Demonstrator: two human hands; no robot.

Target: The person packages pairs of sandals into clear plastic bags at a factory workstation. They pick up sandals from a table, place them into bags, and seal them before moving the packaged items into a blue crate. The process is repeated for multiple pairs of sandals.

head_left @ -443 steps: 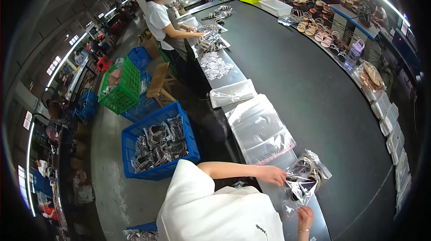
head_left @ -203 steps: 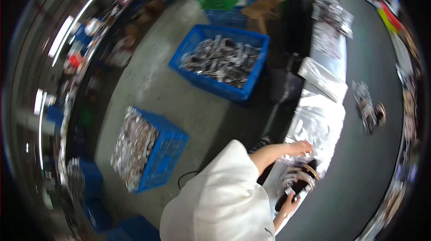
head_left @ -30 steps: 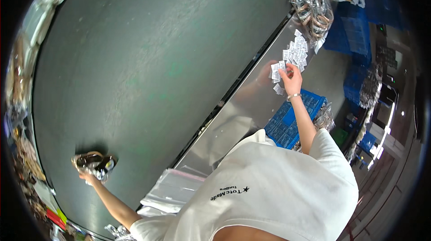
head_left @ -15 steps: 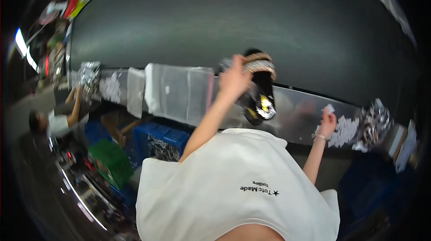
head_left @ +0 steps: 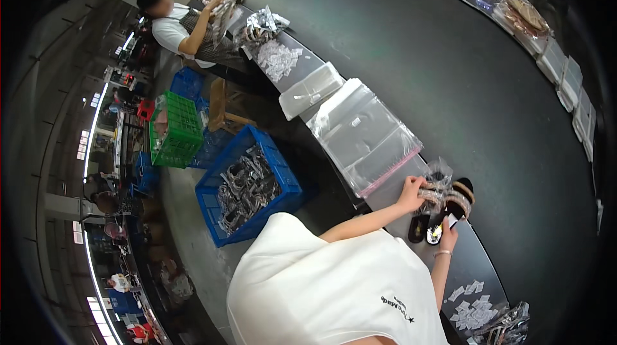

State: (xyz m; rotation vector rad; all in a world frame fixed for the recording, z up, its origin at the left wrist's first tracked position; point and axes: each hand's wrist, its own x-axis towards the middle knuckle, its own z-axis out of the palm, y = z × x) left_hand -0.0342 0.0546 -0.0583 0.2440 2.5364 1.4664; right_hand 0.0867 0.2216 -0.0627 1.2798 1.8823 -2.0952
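Observation:
A pair of dark slide sandals with glittery and gold straps lies at the work strip's edge. The right sandal (head_left: 460, 201) rests against the left sandal (head_left: 421, 224), and crumpled clear plastic (head_left: 439, 170) sits at their far end. My left hand (head_left: 410, 194) is closed at the left sandal's strap, with its fingertips pinched there. My right hand (head_left: 448, 237) pinches a small white packet (head_left: 452, 220) over the right sandal's footbed. More loose white packets (head_left: 474, 313) lie on the strip beyond my right wrist.
Clear plastic bags (head_left: 363, 133) are stacked left of the sandals. A blue crate (head_left: 209, 213) of wrapped items stands on the floor at left, near a green crate (head_left: 173, 128). A co-worker (head_left: 177, 30) handles goods farther along. Bagged footwear (head_left: 520, 14) lines the table's far edge.
The view has swung toward the left, showing more floor and the co-worker. My right hand has moved from the packet pile to the sandals, carrying a white packet. My left hand stays at the sandals.

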